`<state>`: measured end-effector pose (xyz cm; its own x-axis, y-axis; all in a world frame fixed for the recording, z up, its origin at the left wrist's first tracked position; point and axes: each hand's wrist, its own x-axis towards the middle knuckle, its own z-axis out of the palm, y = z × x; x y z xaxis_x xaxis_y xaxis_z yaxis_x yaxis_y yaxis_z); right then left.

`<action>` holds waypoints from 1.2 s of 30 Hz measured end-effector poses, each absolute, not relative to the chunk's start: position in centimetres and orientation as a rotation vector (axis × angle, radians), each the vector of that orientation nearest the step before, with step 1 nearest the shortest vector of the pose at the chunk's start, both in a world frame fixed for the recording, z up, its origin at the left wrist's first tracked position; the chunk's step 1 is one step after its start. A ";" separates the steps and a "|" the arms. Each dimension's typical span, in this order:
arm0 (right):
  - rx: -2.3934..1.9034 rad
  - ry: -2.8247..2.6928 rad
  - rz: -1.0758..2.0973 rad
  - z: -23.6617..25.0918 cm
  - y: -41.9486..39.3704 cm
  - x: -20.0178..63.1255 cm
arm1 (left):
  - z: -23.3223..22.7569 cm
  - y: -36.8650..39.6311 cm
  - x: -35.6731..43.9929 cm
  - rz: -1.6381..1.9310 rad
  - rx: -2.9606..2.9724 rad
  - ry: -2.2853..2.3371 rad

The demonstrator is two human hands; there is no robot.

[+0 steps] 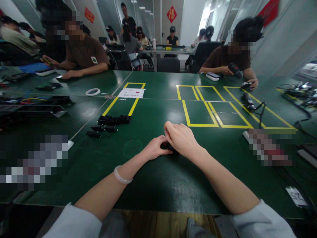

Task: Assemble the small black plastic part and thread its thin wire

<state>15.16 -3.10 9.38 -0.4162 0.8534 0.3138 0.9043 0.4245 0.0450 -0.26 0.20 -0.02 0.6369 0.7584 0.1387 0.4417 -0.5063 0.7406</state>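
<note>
My left hand (156, 147) is closed around the left side of a small black part (164, 145), its thumb along the near side. A speck of red shows on that part, but most of it is covered by my fingers. From the right, my right hand (182, 139) curls over the same part with bent fingers, the fingertips close to those of my left hand. Both hands are low over the green table (153, 185). Left of them, several black parts (114, 119) sit in a row, with small black pieces (104, 128) in front.
Yellow tape rectangles (203, 125) mark the table. A paper sheet (131, 93) and a roll of white tape (92, 92) lie farther back. At the right are a black power tool (247, 101) and cables (297, 91). Co-workers (85, 54) sit across the table, one holding a drill (235, 70).
</note>
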 end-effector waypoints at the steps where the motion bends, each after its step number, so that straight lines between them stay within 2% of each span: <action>1: -1.538 -2.440 -0.311 9.3 -3.1 15.2 | 0.0 0.2 -0.3 0.597 2.171 0.931; 15: -1.432 -2.500 -0.380 9.3 -3.1 15.5 | 0.3 0.2 -0.3 0.602 2.198 0.938; 36: -1.589 -2.497 -0.304 9.7 -3.1 15.3 | 0.2 0.2 -0.3 0.604 2.212 0.925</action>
